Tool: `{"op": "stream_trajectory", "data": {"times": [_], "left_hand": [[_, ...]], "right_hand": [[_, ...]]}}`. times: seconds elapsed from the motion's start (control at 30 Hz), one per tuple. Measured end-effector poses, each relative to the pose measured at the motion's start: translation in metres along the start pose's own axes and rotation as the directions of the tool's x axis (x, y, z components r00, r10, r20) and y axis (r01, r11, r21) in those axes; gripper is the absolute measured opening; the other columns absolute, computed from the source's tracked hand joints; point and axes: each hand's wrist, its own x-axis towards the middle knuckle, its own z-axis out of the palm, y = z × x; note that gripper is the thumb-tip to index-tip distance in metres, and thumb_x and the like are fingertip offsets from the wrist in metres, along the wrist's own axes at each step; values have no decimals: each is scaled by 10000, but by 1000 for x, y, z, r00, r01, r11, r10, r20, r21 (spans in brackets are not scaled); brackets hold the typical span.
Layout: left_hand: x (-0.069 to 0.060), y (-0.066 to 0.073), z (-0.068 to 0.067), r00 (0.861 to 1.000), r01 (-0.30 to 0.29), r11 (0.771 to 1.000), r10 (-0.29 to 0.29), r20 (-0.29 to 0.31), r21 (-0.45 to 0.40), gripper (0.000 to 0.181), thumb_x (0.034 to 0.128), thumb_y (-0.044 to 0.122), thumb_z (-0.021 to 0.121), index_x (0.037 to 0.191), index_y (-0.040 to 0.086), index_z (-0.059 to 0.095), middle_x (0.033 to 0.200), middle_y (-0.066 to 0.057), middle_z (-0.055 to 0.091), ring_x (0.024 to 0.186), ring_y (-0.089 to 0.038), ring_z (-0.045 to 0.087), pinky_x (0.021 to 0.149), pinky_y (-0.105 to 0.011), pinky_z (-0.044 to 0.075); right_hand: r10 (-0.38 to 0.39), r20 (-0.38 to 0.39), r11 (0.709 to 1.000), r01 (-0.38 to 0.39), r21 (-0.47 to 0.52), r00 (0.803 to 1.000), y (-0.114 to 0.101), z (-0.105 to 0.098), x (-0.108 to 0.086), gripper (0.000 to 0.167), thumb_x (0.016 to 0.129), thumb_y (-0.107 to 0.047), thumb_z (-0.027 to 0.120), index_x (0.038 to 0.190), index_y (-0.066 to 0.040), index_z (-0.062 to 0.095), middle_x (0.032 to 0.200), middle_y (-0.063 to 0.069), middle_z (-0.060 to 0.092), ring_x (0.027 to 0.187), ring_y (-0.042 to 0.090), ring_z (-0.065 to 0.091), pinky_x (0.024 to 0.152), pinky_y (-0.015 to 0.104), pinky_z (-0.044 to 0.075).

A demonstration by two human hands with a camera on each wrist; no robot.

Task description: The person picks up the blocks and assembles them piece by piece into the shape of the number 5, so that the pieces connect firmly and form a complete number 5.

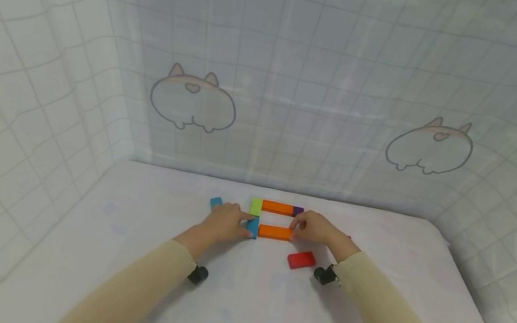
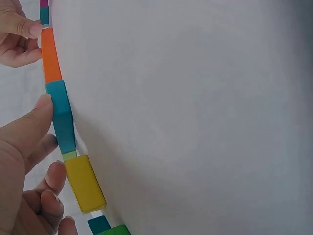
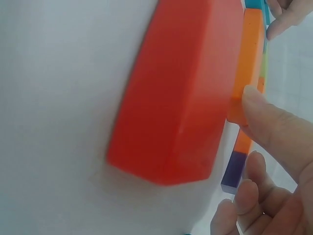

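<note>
Orange catches my eye on the white table [image 1: 264,307]: 2 long blocks lie parallel, a far orange block [image 1: 277,207] and a near orange block [image 1: 275,232]. At their left ends sit a lime block [image 1: 256,207] and a blue block [image 1: 252,227]; a purple block [image 1: 298,212] meets the far orange block's right end.

The left hand [image 1: 225,222] holds the blue block in a narrow pinch, thumb at the near end, forefinger at the far end. The right hand [image 1: 316,231] has its thumb against the near orange block's right end; whether its fingers close on that block too, I can't tell.

My guess is that the step in hand is squaring the near orange block up to the blue block. That would call for a light push from the right while the left steadies, and then a gentle letting go so nothing is dragged askew.

A red block [image 1: 301,260] lies slanted just below the right hand, where the wrist could brush it. A yellow block [image 2: 85,183] is close by the left hand's curled fingers, with a green block [image 2: 115,230] past it. A loose light-blue block [image 1: 216,202] peeks out beyond that hand.
</note>
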Motion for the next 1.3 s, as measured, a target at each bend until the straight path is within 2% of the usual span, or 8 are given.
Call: {"op": "stream_trajectory", "data": {"times": [0.3, 0.53, 0.77, 1.0, 1.3], "left_hand": [[0, -2, 0, 1000, 13, 999, -13, 6, -42, 500, 896, 465, 729, 1350, 269, 656, 1035, -77, 620, 933, -226, 550, 811, -385, 464], [2, -3, 2, 1000, 15, 999, -14, 8, -48, 498, 890, 465, 735, 1342, 267, 662, 1017, -70, 627, 911, -212, 546, 785, -361, 463], [2, -3, 1, 1000, 22, 998, -21, 10, -51, 500, 892, 467, 734, 1342, 261, 663, 1038, -71, 626, 931, -218, 546, 813, -373, 472], [3, -3, 1, 1000, 13, 998, -13, 14, -56, 507, 892, 463, 736, 1349, 257, 658, 949, -32, 587, 858, -190, 514, 736, -322, 442], [4, -4, 0, 1000, 14, 998, -14, 7, -68, 512, 885, 451, 749, 1338, 228, 668, 992, -43, 612, 895, -200, 535, 774, -349, 464]], "right_hand": [[-29, 9, 1000, 29, -11, 1000, 2, 2, 0, 88, 903, -151, 748, 987, -172, 737, 936, 34, 587, 901, 224, 513, 773, 352, 464], [-4, 11, 1000, 4, 3, 1000, 3, 4, 0, 84, 894, -177, 761, 972, -194, 734, 950, 31, 587, 915, 223, 514, 784, 357, 463], [-16, 12, 1000, 16, 13, 1000, 0, 2, -2, 88, 887, -152, 765, 971, -166, 739, 930, 42, 586, 896, 231, 512, 774, 360, 452], [-10, 18, 1000, 10, 20, 1000, 1, 3, 0, 93, 887, -173, 771, 974, -176, 739, 955, 41, 586, 916, 229, 511, 790, 367, 454], [6, 23, 1000, -7, 30, 1000, 3, 5, 2, 103, 886, -184, 774, 981, -188, 736, 947, 42, 576, 912, 222, 505, 760, 346, 447]]}}
